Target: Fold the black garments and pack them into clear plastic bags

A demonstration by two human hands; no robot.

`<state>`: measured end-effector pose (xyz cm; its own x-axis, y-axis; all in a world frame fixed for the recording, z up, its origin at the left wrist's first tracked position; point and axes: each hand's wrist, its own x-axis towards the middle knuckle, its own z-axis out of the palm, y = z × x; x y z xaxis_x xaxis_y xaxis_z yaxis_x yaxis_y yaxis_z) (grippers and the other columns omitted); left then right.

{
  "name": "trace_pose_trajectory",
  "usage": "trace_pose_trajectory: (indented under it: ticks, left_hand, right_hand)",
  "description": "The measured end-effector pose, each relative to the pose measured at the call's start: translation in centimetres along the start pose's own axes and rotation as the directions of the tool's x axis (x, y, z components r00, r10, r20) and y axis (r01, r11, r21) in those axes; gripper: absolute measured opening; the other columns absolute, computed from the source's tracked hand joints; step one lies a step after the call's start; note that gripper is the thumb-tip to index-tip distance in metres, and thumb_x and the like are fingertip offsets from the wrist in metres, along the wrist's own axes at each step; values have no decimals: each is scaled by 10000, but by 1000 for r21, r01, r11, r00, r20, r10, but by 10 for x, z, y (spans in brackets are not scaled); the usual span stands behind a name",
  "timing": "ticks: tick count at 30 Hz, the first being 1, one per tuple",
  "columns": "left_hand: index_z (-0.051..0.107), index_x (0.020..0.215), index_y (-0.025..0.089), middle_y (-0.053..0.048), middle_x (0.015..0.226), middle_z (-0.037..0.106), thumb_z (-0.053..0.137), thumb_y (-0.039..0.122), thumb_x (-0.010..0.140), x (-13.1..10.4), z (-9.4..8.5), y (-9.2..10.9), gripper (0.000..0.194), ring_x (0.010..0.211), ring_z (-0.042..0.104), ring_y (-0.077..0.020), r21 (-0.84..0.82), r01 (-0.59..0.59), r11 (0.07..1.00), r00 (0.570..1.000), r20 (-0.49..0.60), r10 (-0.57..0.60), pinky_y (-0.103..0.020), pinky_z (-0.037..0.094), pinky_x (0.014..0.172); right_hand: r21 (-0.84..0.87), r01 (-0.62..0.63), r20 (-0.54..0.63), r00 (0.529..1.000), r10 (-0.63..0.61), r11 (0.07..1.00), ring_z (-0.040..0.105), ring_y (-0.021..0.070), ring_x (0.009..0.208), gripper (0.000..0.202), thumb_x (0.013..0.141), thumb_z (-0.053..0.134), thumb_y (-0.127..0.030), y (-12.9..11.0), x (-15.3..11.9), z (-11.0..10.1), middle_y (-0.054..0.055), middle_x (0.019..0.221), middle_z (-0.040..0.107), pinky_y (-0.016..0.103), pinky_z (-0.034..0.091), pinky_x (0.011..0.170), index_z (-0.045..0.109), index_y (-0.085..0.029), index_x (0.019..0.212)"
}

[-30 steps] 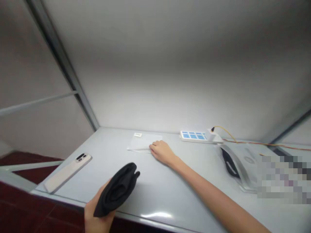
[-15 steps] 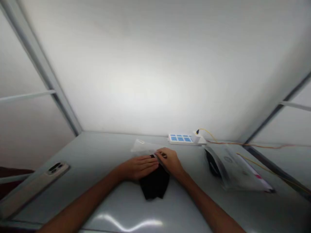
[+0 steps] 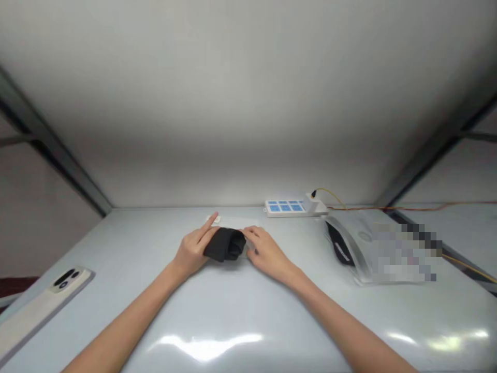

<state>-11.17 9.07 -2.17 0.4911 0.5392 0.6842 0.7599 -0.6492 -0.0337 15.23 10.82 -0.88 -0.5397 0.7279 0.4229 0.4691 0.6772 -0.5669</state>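
Observation:
A black cloth (image 3: 217, 246), folded over on itself with an open fold at its right end, is held just above the table in front of me. My left hand (image 3: 194, 248) grips its left side, thumb and fingers around it, with one finger pointing up and away. My right hand (image 3: 267, 254) is at the cloth's right end, its fingers curled on the edge of a clear plastic bag (image 3: 238, 223). Most of that bag is hidden behind the cloth and my hands; a small white label (image 3: 213, 219) shows at its far left.
A white power strip (image 3: 285, 208) with a plugged-in adapter (image 3: 310, 202) lies along the back wall. At right is another clear plastic bag (image 3: 363, 259) with a black item (image 3: 339, 246) in it, partly pixelated. A pale phone (image 3: 46, 305) lies at left. Yellow and red cables run right.
The black cloth, flat and hanging toward me before, is now folded up and farther back. My left hand has gone from lying flat on it to gripping its left side. The view has tilted slightly.

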Motion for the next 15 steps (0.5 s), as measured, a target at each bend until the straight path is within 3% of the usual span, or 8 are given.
trace_pose_trajectory:
  ticks: [3,6,8,10,12,15]
  left_hand:
    - [578,1323,135,-193,1490,545,401,174,1035,-1,-4,-4,341,1166,691,-259,75,-142,987,989,-15,144,-351,582,927]
    - [607,1283,219,-159,1453,590,508,162,999,4,-5,-3,306,1155,681,-245,89,-244,966,970,17,243,-375,590,926]
    - [628,1250,203,-183,1496,539,529,131,972,9,-2,3,304,1113,683,-270,152,-194,969,981,41,190,-398,607,867]
    - [659,1201,185,-198,1528,496,532,91,944,14,2,13,301,1055,684,-293,253,-75,965,995,77,58,-408,619,784]
    - [688,1150,184,-182,1516,512,532,62,921,19,7,27,303,1025,673,-309,343,29,939,990,120,-74,-406,623,721]
    - [715,1091,182,-163,1432,593,535,48,907,26,11,46,290,1034,653,-329,398,89,913,971,170,-169,-405,624,690]
  right_hand:
    - [121,-83,-131,986,99,989,634,220,1095,510,780,489,-3,4,2,4,97,1192,679,398,507,1005,654,-175,1231]
    - [267,-155,-248,943,223,951,677,211,971,418,778,512,-57,6,3,4,80,1130,696,369,580,853,682,-209,1129]
    - [284,-124,-251,947,199,951,674,222,1003,436,734,515,-46,2,2,4,70,1118,699,393,574,901,693,-217,1093]
    - [240,-63,-236,964,121,969,653,229,1075,484,713,491,-24,-5,1,7,63,1128,695,431,532,1005,691,-221,1107]
    - [183,-9,-243,969,54,983,626,224,1144,539,727,446,0,-12,-1,11,66,1176,677,446,494,1068,675,-228,1159]
    - [112,33,-274,962,-1,993,604,203,1191,580,761,391,30,-12,-3,14,74,1245,640,437,482,1093,660,-231,1203]
